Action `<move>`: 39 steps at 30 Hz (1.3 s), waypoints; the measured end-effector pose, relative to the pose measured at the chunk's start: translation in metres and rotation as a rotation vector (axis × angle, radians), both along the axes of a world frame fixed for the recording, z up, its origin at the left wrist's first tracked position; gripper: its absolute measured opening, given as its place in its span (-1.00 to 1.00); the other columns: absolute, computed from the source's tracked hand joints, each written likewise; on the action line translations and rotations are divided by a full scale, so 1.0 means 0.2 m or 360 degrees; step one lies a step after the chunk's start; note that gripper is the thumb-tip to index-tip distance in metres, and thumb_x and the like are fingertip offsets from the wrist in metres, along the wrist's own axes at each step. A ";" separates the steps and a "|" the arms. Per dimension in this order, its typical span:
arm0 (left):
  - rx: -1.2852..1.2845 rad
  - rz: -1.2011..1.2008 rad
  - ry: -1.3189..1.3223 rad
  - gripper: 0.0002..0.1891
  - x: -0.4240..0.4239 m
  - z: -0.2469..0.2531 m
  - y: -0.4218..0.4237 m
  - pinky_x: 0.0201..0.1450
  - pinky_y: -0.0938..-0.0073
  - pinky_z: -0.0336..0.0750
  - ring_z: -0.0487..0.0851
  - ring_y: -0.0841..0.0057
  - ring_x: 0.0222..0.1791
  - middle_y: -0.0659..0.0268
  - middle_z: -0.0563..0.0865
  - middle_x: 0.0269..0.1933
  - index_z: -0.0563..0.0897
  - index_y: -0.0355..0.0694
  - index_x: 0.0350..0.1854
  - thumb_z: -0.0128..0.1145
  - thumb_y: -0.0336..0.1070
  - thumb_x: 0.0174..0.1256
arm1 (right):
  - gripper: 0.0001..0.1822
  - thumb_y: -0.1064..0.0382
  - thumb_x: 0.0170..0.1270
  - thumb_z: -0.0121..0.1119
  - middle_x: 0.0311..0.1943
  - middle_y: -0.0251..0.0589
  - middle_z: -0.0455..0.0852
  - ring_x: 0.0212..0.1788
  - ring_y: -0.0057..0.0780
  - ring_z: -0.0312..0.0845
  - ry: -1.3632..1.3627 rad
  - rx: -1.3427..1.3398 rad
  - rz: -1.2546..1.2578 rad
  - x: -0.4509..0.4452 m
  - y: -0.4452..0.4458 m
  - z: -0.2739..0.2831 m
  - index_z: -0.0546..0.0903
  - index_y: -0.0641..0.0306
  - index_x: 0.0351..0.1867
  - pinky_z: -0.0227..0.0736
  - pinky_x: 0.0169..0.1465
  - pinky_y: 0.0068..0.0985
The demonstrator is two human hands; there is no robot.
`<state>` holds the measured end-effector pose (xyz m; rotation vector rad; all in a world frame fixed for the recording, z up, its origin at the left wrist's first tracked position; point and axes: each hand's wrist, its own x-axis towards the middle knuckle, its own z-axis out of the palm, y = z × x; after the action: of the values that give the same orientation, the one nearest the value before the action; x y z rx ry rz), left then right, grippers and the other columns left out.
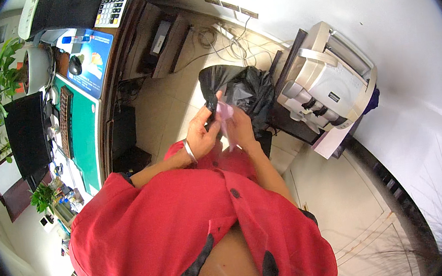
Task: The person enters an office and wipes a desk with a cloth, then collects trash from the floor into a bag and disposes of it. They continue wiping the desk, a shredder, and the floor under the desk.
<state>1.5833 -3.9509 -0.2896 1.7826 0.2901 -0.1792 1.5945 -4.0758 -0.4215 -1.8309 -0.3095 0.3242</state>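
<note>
A black plastic bag hangs open just beyond my hands, with crumpled pale material inside. My left hand, with a silver bangle at the wrist, has its fingers and thumb closed about the near left edge of the bag. In my right hand is a thin pink sheet, blurred; whether it is paper or cloth I cannot tell. The sheet lies between the two hands, close to the left fingers. Part of the right fingers is hidden behind it.
At left a desk carries a green mat, keyboard, monitor, mouse and calculator. Right of the bag stands a grey-white machine, resembling a banknote counter. Cables lie on the floor by the wall.
</note>
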 end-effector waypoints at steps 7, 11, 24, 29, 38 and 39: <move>-0.0367 -0.0628 0.0167 -0.51 -0.05 0.09 0.03 -0.18 0.61 0.39 0.46 0.65 -0.30 0.40 0.52 -0.32 0.34 -0.32 0.34 0.02 -0.47 0.36 | -0.72 0.28 -0.03 0.23 -0.27 -0.05 0.60 -0.14 0.08 0.47 -0.0020 0.0423 -0.0306 0.16 0.15 0.05 0.58 0.30 -0.23 0.41 -0.13 -0.24; -0.0671 -0.0660 0.0410 -0.49 0.05 0.26 0.04 -0.26 0.65 0.38 0.46 0.71 -0.36 0.38 0.56 -0.31 0.31 -0.30 0.37 0.01 -0.47 0.36 | -0.73 0.30 -0.01 0.23 -0.24 -0.04 0.62 -0.14 0.05 0.50 0.0022 0.0403 -0.0122 0.21 0.21 0.02 0.59 0.31 -0.23 0.42 -0.11 -0.23; -0.1011 0.0357 0.0756 -0.46 0.03 -0.03 0.17 -0.49 0.71 0.22 0.21 0.77 -0.60 0.47 0.45 -0.44 0.31 -0.08 0.40 -0.04 -0.45 0.35 | -0.82 0.40 0.23 0.10 -0.16 -0.19 0.71 -0.10 -0.27 0.61 -0.0306 -0.0537 -0.1024 -0.07 -0.59 0.35 0.67 0.24 -0.17 0.47 0.03 -0.40; -0.1014 0.0530 0.0857 -0.48 -0.02 -0.17 0.21 -0.52 0.73 0.16 0.19 0.79 -0.62 0.44 0.45 -0.48 0.42 -0.09 0.32 -0.06 -0.56 0.28 | -0.33 0.07 0.08 0.36 0.18 -0.04 0.43 0.20 -0.08 0.33 -0.0341 -0.1532 -0.1479 -0.31 -1.30 0.03 0.42 0.19 0.22 0.27 0.21 -0.24; -0.0831 0.0577 0.0927 -0.53 -0.02 -0.30 0.21 -0.45 0.58 0.25 0.23 0.69 -0.62 0.41 0.45 -0.50 0.45 -0.10 0.28 -0.05 -0.50 0.29 | -0.01 -0.13 -0.15 0.48 0.26 0.07 0.33 0.30 0.01 0.22 0.0061 -0.1638 -0.1381 -0.17 -1.38 -0.17 0.28 0.20 0.31 0.23 0.22 -0.08; -0.0814 0.0624 0.0939 -0.54 -0.03 -0.29 0.19 -0.46 0.57 0.24 0.23 0.68 -0.62 0.40 0.45 -0.51 0.48 -0.11 0.24 -0.04 -0.52 0.28 | -0.02 -0.10 -0.16 0.49 0.25 0.07 0.33 0.29 0.01 0.22 0.0035 -0.1636 -0.1361 -0.17 -1.40 -0.17 0.27 0.21 0.31 0.23 0.22 -0.08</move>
<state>1.5783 -3.9121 -0.3478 1.1075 0.9202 -0.4534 1.5597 -4.3549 -0.4564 -2.7335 0.8061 -0.1516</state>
